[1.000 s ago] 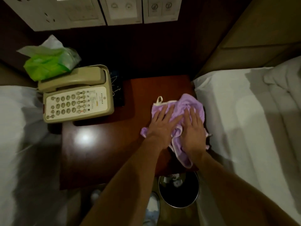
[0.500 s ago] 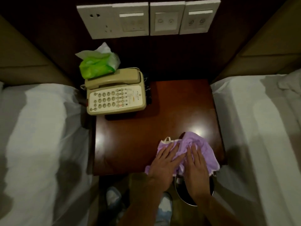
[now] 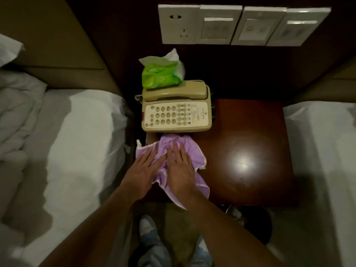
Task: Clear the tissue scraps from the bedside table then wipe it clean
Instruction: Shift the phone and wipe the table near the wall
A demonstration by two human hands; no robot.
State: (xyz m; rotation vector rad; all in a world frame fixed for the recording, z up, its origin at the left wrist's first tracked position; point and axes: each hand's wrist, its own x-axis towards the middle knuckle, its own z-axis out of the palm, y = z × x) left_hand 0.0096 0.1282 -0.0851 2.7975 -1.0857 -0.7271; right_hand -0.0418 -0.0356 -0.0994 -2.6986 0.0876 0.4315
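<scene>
Purple cloth (image 3: 190, 149) swept across tabletop (image 3: 250, 141) from side away from phone (image 3: 176, 114), now just in front of it. Left hand (image 3: 143, 170), right hand (image 3: 180, 168) flat, fingers straight, pressing cloth. No scraps seen; wiping likely well along.

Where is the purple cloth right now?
In the head view, the purple cloth lies on the bedside table's left front part, just before the beige telephone, pressed under the left hand and right hand.

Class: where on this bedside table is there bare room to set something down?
The bare right half of the table, between telephone and right bed. Crowded left: telephone, tissue pack, left hand and right hand flat on the purple cloth.
</scene>
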